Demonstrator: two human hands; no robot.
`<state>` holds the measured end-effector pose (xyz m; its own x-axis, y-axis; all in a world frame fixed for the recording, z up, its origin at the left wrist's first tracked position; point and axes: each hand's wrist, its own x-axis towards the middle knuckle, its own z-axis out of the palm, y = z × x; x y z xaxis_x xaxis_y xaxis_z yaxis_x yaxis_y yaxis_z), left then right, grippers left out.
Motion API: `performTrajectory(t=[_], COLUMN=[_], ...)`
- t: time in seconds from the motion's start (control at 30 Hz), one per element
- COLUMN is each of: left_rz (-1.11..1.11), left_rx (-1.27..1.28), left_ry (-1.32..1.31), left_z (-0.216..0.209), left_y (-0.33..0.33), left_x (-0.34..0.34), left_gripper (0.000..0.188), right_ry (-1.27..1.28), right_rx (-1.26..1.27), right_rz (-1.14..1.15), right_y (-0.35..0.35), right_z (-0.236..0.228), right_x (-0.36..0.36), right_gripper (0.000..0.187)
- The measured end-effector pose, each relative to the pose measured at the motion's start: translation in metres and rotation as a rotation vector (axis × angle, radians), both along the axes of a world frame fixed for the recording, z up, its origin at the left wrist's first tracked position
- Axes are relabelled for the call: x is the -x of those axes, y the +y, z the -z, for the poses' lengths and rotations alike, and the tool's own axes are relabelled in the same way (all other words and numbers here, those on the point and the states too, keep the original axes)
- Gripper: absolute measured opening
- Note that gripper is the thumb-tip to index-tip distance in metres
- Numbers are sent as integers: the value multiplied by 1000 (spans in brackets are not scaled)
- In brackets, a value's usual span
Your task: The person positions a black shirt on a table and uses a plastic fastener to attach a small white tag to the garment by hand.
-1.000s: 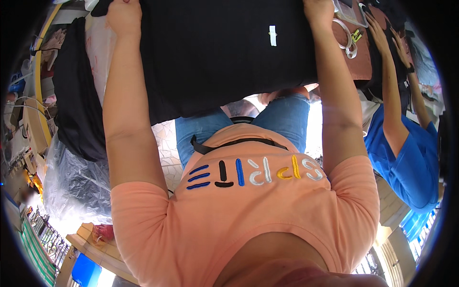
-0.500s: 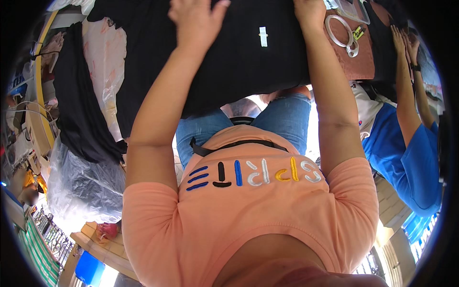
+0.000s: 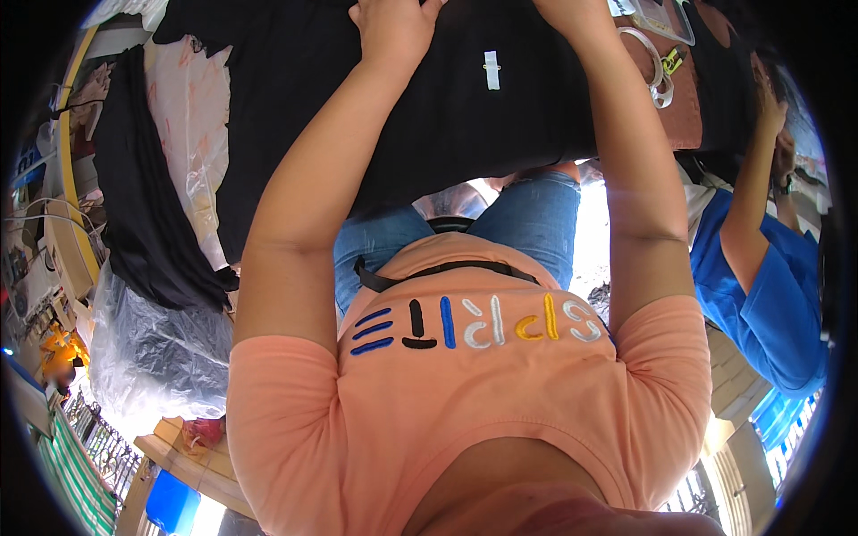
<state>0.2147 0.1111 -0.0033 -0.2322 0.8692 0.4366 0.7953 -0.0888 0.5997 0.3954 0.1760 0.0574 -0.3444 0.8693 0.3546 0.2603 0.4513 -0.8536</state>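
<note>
A broad black cloth covers the work surface and hangs over its near edge above my knees. On it lies a small white tag, between my forearms. My left hand rests on the cloth at the top edge of the view, thumb and outer finger spread apart; the other fingertips are cut off. To the right of the tag, my right hand reaches over the same cloth. Its fingers lie beyond the top edge, so I cannot see whether they grip the fabric.
At right, a white ring, a small yellow-green tool and a clear plastic box lie on brown material. A co-worker in a blue shirt sits beyond. Black fabric and clear plastic wrapping hang at left.
My left hand has shifted right and away from me, its fingers passing partly out of view. My right hand has also moved farther up. The co-worker's hands have come lower.
</note>
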Motion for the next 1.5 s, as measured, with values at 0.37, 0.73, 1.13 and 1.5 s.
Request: performTrajectory(t=[0.37,0.73,1.13,1.5], left_rz=[156,422,452,436], left_rx=[-151,673,754,725], left_ry=[-191,-425,-745,-668], left_z=[-17,-60,-27,-32], left_y=[7,-37,-34,-39], left_x=[17,10,13,15], left_gripper=[11,40,27,28], right_ry=[-453,-245,-310,62], right_rx=[162,46,-230,197], right_rz=[-404,-249,-106,22], right_y=[18,6,-8,-100], right_z=[-32,-22,-10,45], right_x=[9,4,-16,-23], right_gripper=[12,12,11,11])
